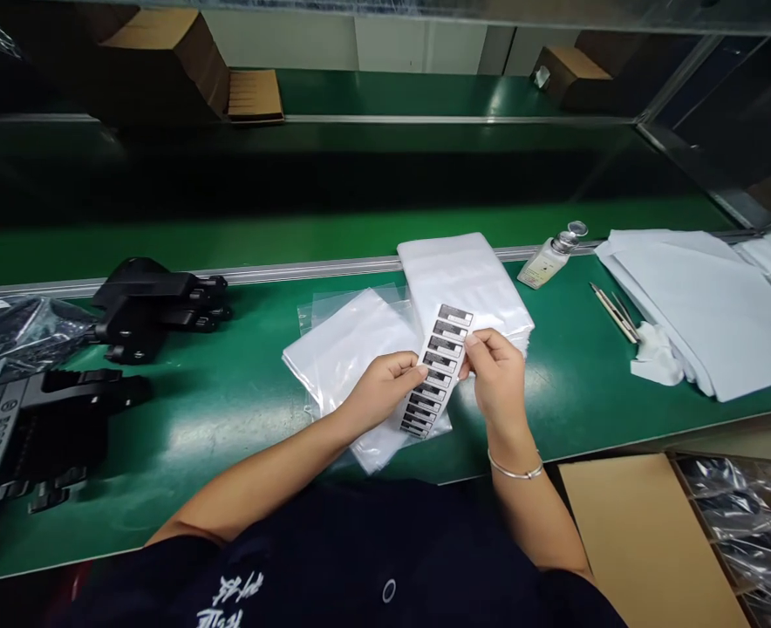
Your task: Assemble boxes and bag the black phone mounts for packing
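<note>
A strip of printed labels (443, 371), white with black blocks, slants upward between my two hands. My left hand (385, 388) pinches its left edge, thumb on top. Near the strip's upper right edge, my right hand (494, 366) is closed with thumb and fingertips on it. Below the strip, several loose clear plastic bags (352, 349) lie spread on the green table. A thick stack of plastic bags (457, 266) rests just behind my hands.
Black plastic-and-metal parts (156, 305) lie at left, beside a bagged part (25, 340). A pump bottle (549, 257), tweezers (614, 314), a crumpled tissue (657, 356) and white sheets (713, 305) are at right. Cardboard boxes (163, 61) stand on the back shelf; an open carton (653, 532) sits below right.
</note>
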A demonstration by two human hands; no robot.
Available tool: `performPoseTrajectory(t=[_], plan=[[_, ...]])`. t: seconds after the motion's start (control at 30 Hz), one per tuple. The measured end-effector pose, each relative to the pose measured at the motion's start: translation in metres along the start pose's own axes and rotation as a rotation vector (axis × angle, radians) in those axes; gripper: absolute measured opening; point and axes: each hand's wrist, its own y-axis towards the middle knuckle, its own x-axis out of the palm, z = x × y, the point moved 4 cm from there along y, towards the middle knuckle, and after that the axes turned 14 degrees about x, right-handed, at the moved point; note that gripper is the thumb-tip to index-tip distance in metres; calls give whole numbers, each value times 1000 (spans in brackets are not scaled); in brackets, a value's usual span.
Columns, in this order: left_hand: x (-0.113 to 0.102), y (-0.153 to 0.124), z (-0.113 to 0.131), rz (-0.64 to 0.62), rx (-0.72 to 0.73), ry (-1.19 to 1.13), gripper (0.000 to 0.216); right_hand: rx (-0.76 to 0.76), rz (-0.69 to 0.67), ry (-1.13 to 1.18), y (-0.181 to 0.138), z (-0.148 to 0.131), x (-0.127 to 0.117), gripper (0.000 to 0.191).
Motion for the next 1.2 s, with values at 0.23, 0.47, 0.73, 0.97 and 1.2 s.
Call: performPoseTrajectory(t=[0.23,0.47,0.73,0.97,1.2], plan=[[7,-15,-12,-44,-110,-74,34,-40,77,24,19,-11,-14,18],[8,-31,-11,-69,-157,-98,31,-75,150,82,35,-20,-29,16],[5,-38,-15,-60,-163,-121,44,-86,178,-46,45,-12,-38,16],[-4,-25,-10,38,-61,-139,32,-613,214,-665,-16,5,-38,24],[-1,-18,1,19,-54,-137,38,-720,-5,-712,-52,12,-18,19]])
